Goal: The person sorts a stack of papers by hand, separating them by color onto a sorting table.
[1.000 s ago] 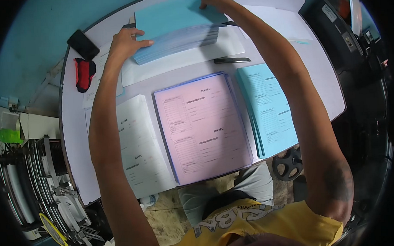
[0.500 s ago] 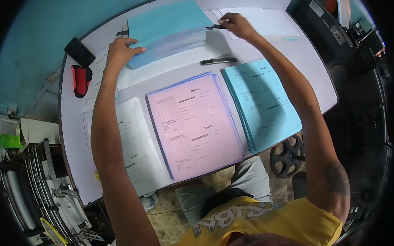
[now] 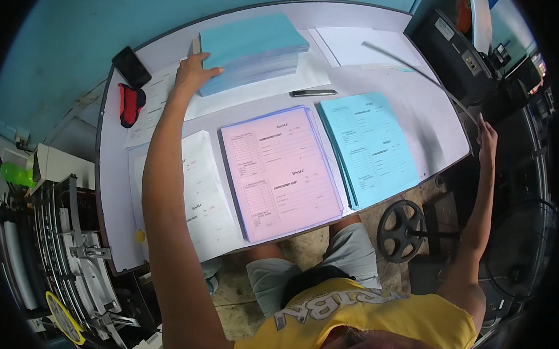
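At the far side of the table, a thick stack of paper with a blue-green top sheet lies on a white sheet. My left hand rests against its left front corner, thumb and forefinger spread apart. Out to the right, beyond the table's edge, my right hand is closed on one end of a long, thin dark strip. The strip slants up and leftward over the table's right side, slightly blurred. A closed, dark, slim-handled tool lies in front of the stack.
White forms, pink forms and blue-green forms lie in piles along the near side. A phone and a red-and-black item sit at left. White sheets lie at the back right, near a black machine.
My right hand has moved from the stack's right edge to far right and down, drawing the dark strip away from the stack. My left hand stays at the stack's left corner.
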### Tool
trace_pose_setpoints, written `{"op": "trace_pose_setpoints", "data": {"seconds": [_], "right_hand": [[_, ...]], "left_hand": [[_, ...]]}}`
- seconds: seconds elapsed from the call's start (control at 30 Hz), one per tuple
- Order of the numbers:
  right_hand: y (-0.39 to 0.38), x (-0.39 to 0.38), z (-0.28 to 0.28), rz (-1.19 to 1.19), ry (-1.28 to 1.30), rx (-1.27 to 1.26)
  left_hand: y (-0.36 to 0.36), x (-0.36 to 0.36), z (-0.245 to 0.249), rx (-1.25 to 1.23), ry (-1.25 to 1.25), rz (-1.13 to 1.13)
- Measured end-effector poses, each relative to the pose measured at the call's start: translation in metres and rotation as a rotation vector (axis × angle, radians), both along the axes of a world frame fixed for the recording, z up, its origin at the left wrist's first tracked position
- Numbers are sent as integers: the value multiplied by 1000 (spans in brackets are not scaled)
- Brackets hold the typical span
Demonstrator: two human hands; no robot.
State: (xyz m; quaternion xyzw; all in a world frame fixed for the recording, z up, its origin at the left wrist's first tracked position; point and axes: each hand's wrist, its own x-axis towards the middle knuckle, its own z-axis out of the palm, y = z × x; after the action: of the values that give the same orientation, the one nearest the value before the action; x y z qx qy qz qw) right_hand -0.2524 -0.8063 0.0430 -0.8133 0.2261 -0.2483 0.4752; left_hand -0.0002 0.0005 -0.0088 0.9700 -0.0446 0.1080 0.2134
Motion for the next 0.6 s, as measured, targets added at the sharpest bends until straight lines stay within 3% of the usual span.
{"op": "trace_pose_setpoints", "data": {"seconds": [0.07, 0.13, 0.23, 0.37, 0.47, 0.5, 0.53, 0.6], "right_hand": [[-2, -4, 1, 5, -52, 19], [54, 20, 12, 68, -177, -55], [156, 98, 13, 112, -194, -137], [271, 231, -35, 331, -93, -91], [353, 252, -26, 352, 101, -357], [360, 251, -32, 359, 80, -552], [369, 246, -40, 369, 56, -750], [382, 170, 2, 531, -498, -787]], "left_hand": [[-4, -10, 4, 26, -146, 0], [-20, -42, 35, 59, -283, 4], [-40, -123, 88, -344, -449, -228], [-37, -249, 145, -439, -677, -366], [-25, -324, 175, -540, -819, -425], [-20, -351, 191, -420, -800, -451], [-19, -373, 201, -458, -874, -485], [-24, -404, 222, -608, -1151, -609]]}}
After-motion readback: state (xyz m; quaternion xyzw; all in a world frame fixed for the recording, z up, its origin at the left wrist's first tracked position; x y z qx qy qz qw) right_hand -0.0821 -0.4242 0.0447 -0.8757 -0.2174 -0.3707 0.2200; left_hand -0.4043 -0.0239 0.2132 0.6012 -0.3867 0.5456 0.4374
